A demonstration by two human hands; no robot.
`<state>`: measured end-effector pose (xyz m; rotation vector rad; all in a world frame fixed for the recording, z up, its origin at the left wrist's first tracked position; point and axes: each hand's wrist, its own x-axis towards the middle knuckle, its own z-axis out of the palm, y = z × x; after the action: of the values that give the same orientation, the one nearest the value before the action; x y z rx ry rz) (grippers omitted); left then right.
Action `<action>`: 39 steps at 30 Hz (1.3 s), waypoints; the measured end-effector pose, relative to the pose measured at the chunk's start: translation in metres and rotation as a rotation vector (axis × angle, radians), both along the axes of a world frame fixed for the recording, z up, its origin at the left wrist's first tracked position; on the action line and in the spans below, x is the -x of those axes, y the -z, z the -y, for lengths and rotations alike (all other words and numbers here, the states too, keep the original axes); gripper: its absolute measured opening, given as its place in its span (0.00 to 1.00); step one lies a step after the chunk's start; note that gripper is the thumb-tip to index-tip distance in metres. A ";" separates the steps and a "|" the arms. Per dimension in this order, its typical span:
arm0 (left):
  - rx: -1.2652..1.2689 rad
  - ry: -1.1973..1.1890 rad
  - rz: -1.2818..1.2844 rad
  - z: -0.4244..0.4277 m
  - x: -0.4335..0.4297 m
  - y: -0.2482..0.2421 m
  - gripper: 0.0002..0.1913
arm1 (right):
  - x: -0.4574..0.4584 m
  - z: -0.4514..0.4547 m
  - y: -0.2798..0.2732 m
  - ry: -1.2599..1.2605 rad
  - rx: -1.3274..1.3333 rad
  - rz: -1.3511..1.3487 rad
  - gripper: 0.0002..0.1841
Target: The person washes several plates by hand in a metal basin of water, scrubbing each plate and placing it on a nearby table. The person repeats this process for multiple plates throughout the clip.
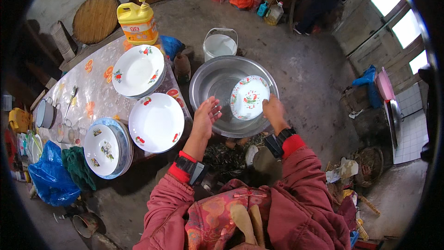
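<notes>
My right hand [274, 111] grips the right edge of a white plate [249, 99] with a red and green pattern. The plate is tilted over a wide metal basin [204, 74]. My left hand [206, 114] is held above the basin's left rim, fingers apart, with nothing in it. To the left, a stack of white plates [137, 71] with floral edges rests on a table covered with a patterned cloth [93, 86]. Nearer me are a white dish [156, 121] with cherry prints and a stack topped by a white bowl [101, 149].
A yellow pump jug [138, 24] stands on the table's far end. Behind the basin is a white bucket [219, 46]. A glass mug [65, 132] and an enamel pot [45, 114] sit at the table's left. A person [317, 3] is at the far right.
</notes>
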<state>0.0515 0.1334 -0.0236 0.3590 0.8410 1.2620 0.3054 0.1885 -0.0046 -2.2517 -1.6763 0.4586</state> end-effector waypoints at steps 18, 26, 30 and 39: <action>0.002 0.031 -0.244 -0.004 -0.015 0.005 0.38 | 0.075 0.033 0.020 0.269 0.129 -1.251 0.14; -0.013 -0.046 -0.241 0.001 -0.031 0.013 0.22 | 0.087 0.050 0.019 0.253 0.209 -1.264 0.17; 0.004 0.028 -0.248 0.002 -0.017 0.010 0.21 | 0.051 0.022 0.016 0.086 0.206 -1.030 0.15; -0.193 -0.201 -0.236 0.010 -0.043 -0.004 0.27 | 0.106 0.048 0.024 0.405 0.140 -1.326 0.12</action>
<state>0.0949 0.1234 -0.0194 0.5986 0.9756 1.5131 0.1989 0.1408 -0.0289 -1.5369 -0.4949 1.5103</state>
